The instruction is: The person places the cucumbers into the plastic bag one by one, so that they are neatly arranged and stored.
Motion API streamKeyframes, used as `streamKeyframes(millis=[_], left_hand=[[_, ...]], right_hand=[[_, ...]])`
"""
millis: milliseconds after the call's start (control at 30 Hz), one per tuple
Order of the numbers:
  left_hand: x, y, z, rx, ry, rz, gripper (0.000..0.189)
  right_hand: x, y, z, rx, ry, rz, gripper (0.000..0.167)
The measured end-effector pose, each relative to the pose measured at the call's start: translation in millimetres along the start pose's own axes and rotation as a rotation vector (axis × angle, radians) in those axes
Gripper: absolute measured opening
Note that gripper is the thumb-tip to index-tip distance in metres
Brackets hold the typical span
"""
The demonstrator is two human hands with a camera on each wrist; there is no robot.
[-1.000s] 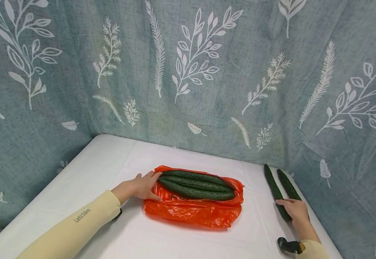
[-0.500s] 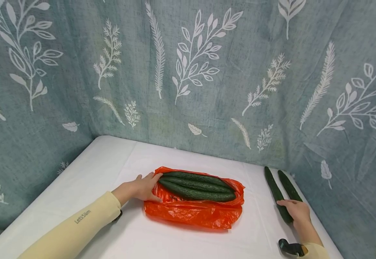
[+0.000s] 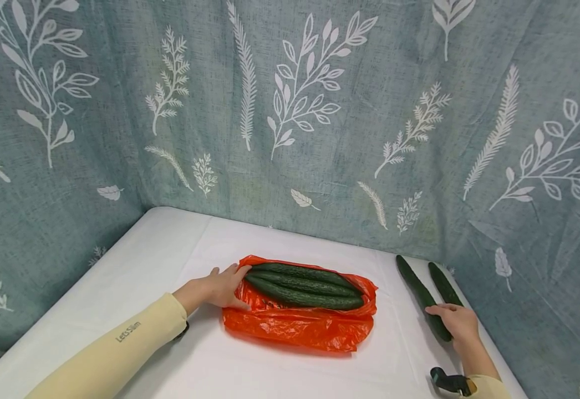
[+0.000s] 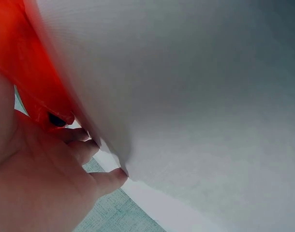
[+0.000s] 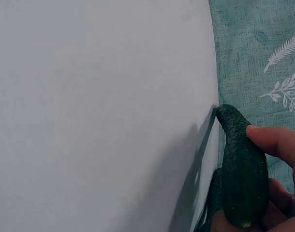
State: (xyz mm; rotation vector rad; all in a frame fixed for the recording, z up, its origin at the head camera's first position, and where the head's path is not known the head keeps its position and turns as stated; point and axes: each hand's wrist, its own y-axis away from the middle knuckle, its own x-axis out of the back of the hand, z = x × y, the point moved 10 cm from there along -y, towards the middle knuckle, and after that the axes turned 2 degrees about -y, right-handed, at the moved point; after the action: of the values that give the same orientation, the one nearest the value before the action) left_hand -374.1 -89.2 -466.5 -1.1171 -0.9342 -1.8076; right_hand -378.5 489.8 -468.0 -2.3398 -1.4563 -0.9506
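Several dark green cucumbers (image 3: 304, 286) lie side by side in an orange-red plastic bag (image 3: 297, 331), its mouth spread around them. My left hand (image 3: 222, 287) rests at the bag's left end, fingers spread, thumb on the plastic; in the left wrist view its fingertips (image 4: 119, 175) reach the table beside the bag (image 4: 36, 72). At the right, my right hand (image 3: 457, 321) grips a long cucumber (image 3: 415, 282) near its close end. The right wrist view has the thumb pressed on one side of that cucumber (image 5: 244, 169) and fingers curled under it. Another cucumber (image 3: 444, 284) lies just right of it.
The white-covered table (image 3: 180, 244) carries all of this. A blue-grey curtain (image 3: 270, 166) with white leaf prints hangs behind the table and along both sides. A dark wrist device (image 3: 449, 381) sits at the right sleeve.
The far end of the cucumber in my right hand has swung left, away from the other one. My left hand and the bag have stayed in place.
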Motion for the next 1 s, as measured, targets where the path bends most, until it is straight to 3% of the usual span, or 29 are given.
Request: streamKeyframes(millis=[600, 1000], left_hand=[[-1.5, -0.1, -1.1, 0.003, -0.001, -0.004, 0.109], [-2.1, -1.1, -1.4, -0.003, -0.007, 0.0, 0.108]], right_hand=[[-0.3, 7.0, -26.2, 0.068, 0.004, 0.001, 0.063], [-3.7, 20.6, -52.4, 0.108, 0.019, -0.112, 0.073]])
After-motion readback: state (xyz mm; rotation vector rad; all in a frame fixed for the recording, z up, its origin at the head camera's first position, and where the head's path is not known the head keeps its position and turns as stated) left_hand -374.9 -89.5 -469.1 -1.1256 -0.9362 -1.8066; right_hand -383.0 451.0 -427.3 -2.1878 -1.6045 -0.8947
